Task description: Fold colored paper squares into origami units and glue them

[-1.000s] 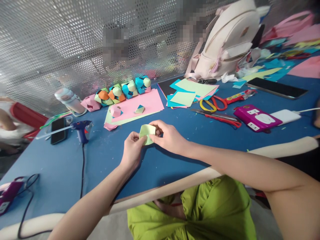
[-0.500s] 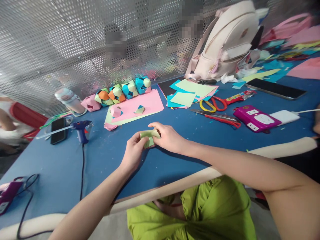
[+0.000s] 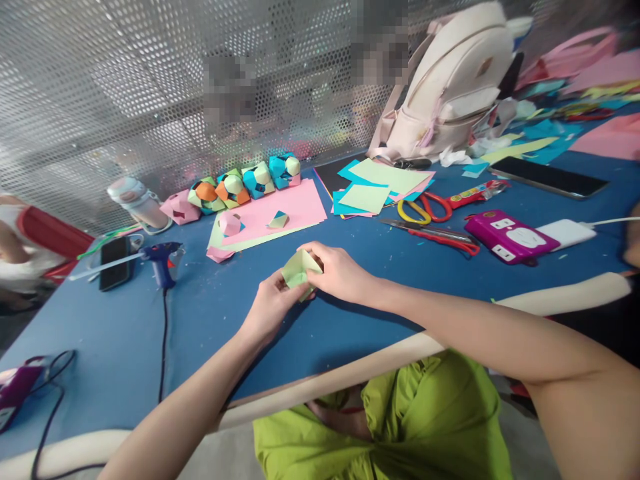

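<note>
Between both hands, just above the blue table, is a small light-green piece of paper with creases and raised sides. My left hand pinches its lower left side, the thumb lying over its front. My right hand grips the right side, and its fingers hide part of that edge. Beyond the hands, a pink paper sheet bears a small folded paper piece and a pink folded paper piece. Several colourful folded paper balls stand in a row behind it.
On the left are a glue gun with its cord, a phone and a bottle. To the right lie cut paper sheets, scissors, a purple power strip and another phone. A backpack leans behind.
The green paper went from nearly flat, through a bend across its top, to a creased shape with raised sides. Its top has come back up. My left thumb has moved right across it.
</note>
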A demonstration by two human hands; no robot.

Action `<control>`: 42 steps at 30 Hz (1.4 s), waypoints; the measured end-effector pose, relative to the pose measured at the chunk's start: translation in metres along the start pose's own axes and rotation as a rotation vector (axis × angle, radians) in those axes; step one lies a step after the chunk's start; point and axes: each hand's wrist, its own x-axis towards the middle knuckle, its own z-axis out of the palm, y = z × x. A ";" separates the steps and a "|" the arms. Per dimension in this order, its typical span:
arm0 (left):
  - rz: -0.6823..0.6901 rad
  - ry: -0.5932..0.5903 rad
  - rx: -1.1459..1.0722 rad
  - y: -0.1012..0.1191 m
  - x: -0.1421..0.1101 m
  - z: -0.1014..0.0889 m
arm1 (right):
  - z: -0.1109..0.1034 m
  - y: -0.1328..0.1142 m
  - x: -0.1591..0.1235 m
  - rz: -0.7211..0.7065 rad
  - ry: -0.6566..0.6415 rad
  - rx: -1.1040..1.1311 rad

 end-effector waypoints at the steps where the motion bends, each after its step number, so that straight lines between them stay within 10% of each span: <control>1: 0.000 0.003 0.006 0.000 0.000 0.000 | 0.000 0.000 0.000 0.002 -0.003 0.000; 23: -0.070 0.005 -0.081 0.001 0.001 -0.004 | 0.000 0.014 -0.005 -0.608 0.125 -0.331; 42: -0.088 -0.028 -0.078 0.000 0.002 -0.004 | 0.001 0.015 -0.003 -0.630 0.261 -0.335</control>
